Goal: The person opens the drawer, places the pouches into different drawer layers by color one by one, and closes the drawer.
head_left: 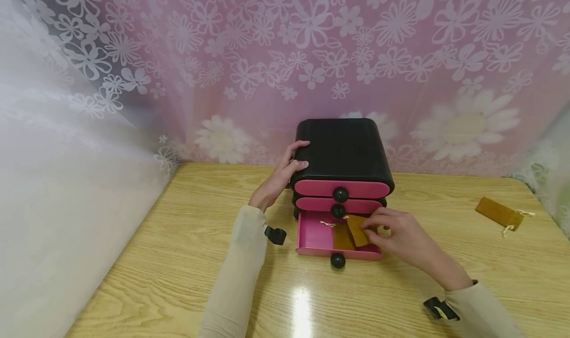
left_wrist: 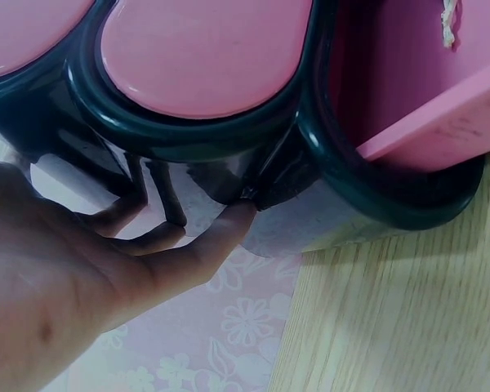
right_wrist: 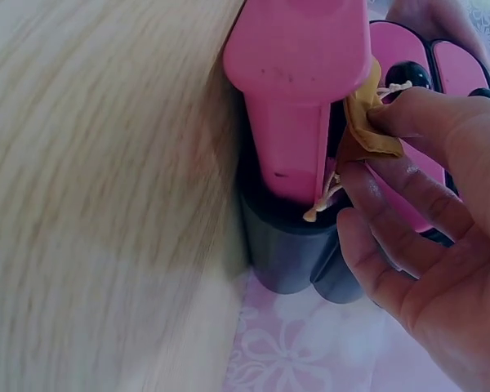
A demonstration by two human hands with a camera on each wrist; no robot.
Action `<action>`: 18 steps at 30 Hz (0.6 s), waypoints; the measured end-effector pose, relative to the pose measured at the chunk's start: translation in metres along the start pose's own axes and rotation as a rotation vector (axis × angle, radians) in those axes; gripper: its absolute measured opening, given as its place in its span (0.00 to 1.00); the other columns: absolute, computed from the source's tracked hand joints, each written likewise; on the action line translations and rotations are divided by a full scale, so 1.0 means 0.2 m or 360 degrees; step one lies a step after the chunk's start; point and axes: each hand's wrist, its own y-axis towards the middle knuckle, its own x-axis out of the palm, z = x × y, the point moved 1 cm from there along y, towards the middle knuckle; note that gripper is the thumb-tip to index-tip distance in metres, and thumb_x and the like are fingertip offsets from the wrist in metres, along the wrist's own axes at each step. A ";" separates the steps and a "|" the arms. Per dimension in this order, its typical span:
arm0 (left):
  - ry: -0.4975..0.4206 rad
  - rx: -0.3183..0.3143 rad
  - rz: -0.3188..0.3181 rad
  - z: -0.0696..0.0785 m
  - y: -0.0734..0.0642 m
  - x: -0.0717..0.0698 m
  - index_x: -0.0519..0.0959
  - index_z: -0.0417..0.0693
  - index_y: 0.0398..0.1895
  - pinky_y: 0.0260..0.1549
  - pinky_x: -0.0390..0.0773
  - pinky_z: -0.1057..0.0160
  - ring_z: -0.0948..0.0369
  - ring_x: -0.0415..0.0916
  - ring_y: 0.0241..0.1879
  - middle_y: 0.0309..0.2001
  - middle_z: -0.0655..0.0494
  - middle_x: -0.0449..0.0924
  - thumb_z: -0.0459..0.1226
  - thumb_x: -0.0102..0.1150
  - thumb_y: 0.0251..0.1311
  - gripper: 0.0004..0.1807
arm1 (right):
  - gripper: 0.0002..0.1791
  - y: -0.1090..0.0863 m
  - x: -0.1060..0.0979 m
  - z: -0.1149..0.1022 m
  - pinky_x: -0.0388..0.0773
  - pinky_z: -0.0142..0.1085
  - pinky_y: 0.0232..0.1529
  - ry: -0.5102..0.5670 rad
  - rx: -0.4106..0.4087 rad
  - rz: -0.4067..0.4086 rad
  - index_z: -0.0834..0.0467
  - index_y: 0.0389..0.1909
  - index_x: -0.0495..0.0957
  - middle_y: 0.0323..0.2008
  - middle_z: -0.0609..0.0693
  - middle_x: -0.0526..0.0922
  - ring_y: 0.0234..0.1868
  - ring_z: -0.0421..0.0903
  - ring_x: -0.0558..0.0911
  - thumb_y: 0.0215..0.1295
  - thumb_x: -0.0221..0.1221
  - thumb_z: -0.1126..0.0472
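Note:
A black drawer unit [head_left: 343,147] with pink drawer fronts stands on the table. Its bottom drawer [head_left: 313,236] is pulled out. Against the unit's left side, my left hand [head_left: 281,173] rests with extended fingers, and the left wrist view shows the fingertips touching the black casing. My right hand [head_left: 398,234] pinches a mustard-brown drawstring pouch [head_left: 357,230] between thumb and fingers, over the right part of the bottom drawer. Another brown pouch [head_left: 342,238] lies flat in that drawer, partly covered by the held one. Pale cord ends [right_wrist: 317,211] hang at the drawer's side.
A third brown pouch [head_left: 496,213] with cream cords lies on the wooden table [head_left: 178,259] at the right. Two upper drawers with round black knobs [head_left: 340,194] are closed. A pink flowered curtain [head_left: 267,80] hangs behind the unit.

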 end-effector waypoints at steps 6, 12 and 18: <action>0.0014 0.0010 -0.0003 0.00 0.00 0.00 0.57 0.79 0.74 0.75 0.52 0.34 0.50 0.56 0.77 0.83 0.66 0.35 0.50 0.47 0.71 0.29 | 0.16 0.01 0.02 0.00 0.78 0.31 0.27 0.0013 -0.0033 0.0005 0.53 0.34 0.88 0.32 0.39 0.82 0.29 0.34 0.77 0.47 0.74 0.74; 0.0009 0.0017 -0.0004 0.00 0.00 0.00 0.57 0.77 0.75 0.74 0.53 0.34 0.50 0.57 0.76 0.83 0.66 0.35 0.50 0.47 0.72 0.29 | 0.15 0.03 0.04 -0.02 0.76 0.30 0.26 0.0048 -0.0069 0.0015 0.54 0.33 0.88 0.31 0.39 0.82 0.27 0.36 0.76 0.47 0.74 0.75; 0.0006 0.0021 0.0000 0.00 0.00 0.00 0.57 0.77 0.75 0.74 0.53 0.34 0.50 0.58 0.75 0.83 0.65 0.36 0.49 0.47 0.72 0.29 | 0.15 0.04 0.06 -0.03 0.79 0.30 0.28 0.0042 -0.0038 -0.0010 0.54 0.34 0.89 0.32 0.40 0.83 0.29 0.34 0.77 0.48 0.74 0.74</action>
